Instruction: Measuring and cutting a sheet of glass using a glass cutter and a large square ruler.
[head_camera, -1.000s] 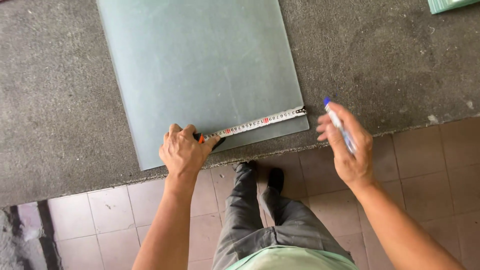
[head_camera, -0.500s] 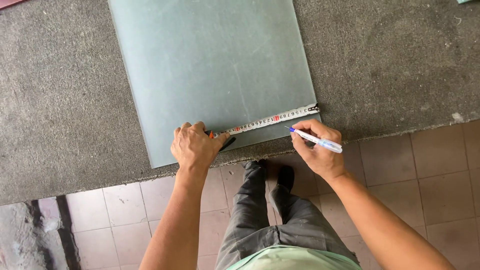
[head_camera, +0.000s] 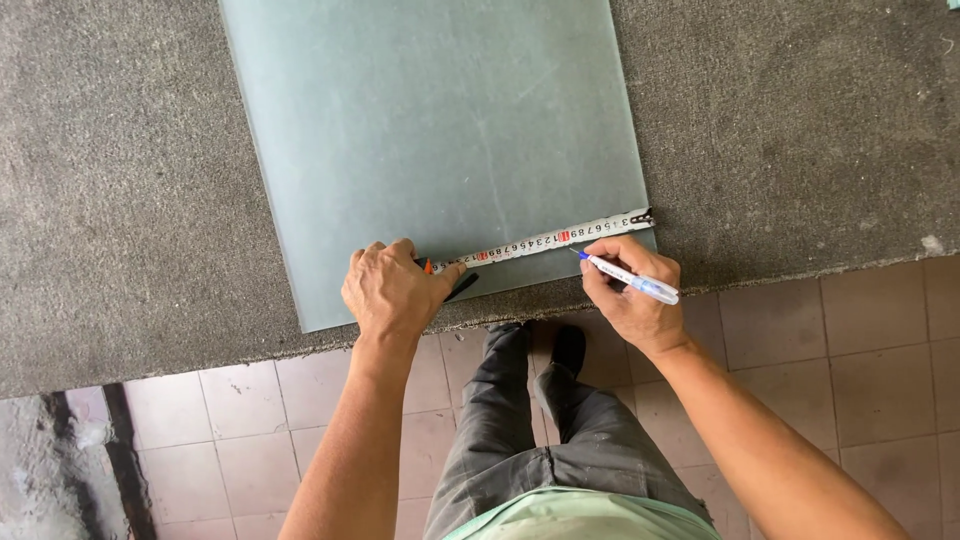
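A frosted grey-green glass sheet (head_camera: 440, 130) lies flat on a grey felt-covered table (head_camera: 800, 130). A white measuring tape (head_camera: 545, 241) runs along the sheet's near edge, its hook at the right corner. My left hand (head_camera: 392, 292) presses the tape's case down on the sheet near the left part of that edge. My right hand (head_camera: 630, 290) holds a pen (head_camera: 628, 277) with a blue tip, which touches the sheet just below the tape.
The table's front edge runs across in front of me, above a tiled floor (head_camera: 860, 340). My legs in grey trousers (head_camera: 530, 440) stand close to the edge. A dark strip (head_camera: 125, 450) crosses the floor at lower left.
My right hand has brought the pen from beyond the sheet's right corner leftward down to the tape. The left hand stays on the tape case.
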